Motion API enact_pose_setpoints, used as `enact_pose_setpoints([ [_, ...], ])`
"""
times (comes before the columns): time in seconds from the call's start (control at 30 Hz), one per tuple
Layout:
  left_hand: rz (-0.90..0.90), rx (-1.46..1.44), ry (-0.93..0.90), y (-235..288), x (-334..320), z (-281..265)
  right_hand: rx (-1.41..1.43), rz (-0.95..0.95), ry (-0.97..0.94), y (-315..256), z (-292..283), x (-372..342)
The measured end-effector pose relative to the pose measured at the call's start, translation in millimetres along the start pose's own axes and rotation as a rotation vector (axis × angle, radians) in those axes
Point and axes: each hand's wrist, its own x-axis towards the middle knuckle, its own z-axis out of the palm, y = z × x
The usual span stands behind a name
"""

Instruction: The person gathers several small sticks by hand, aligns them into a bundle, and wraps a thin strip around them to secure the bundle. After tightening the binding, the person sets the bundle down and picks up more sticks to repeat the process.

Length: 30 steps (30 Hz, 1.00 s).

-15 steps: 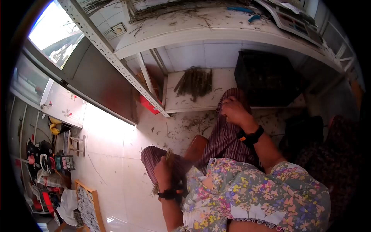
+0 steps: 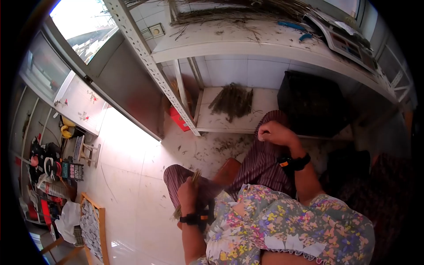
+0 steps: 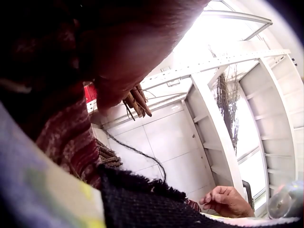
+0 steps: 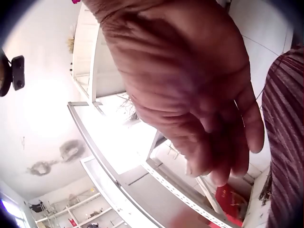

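Note:
In the head view my left hand (image 2: 187, 193) grips a small bundle of dry twigs (image 2: 196, 176) beside the left knee. The twig ends (image 3: 137, 102) poke out past the fingers in the left wrist view. My right hand (image 2: 279, 134) hovers by the right knee, its fingers loosely bent. The right wrist view shows this palm (image 4: 183, 71) with nothing in it, next to the striped trouser leg (image 4: 292, 104). On the low shelf ahead lies a pile of short twig bundles (image 2: 232, 101).
A black crate (image 2: 309, 104) stands on the low shelf (image 2: 210, 126), right of the pile. Above, the upper shelf (image 2: 247, 44) carries long twigs, blue-handled cutters (image 2: 291, 25) and a scale (image 2: 351, 48). Plant scraps (image 2: 216, 150) litter the floor. A wooden-framed tray (image 2: 101, 225) stands at left.
My right hand has come up off the right knee, and its fingers have shifted. The left hand keeps its grip on the twigs. The head view has shifted slightly.

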Motion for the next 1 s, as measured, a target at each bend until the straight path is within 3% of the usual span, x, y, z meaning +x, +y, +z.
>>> enact_pose_setpoints([
  [0.2,0.018,-0.137,0.056,7,-1,-6,0.294,-0.014,-0.095,-51,-15,-12],
  [0.37,0.060,-0.422,0.093,48,-3,-53,0.391,0.022,-0.157,-93,-17,-21],
  [0.6,0.161,-0.731,0.035,123,-23,-126,0.496,-0.125,-0.141,-122,6,-26],
  [0.83,0.274,-0.928,-0.211,156,-31,-115,0.433,-0.167,-0.169,-141,30,-27],
  [0.93,0.302,-0.761,-0.085,145,-31,-113,0.489,-0.155,-0.133,-144,34,-26],
  [1.0,0.214,-0.813,-0.053,135,-34,-115,0.515,-0.144,-0.105,-141,34,-26],
])
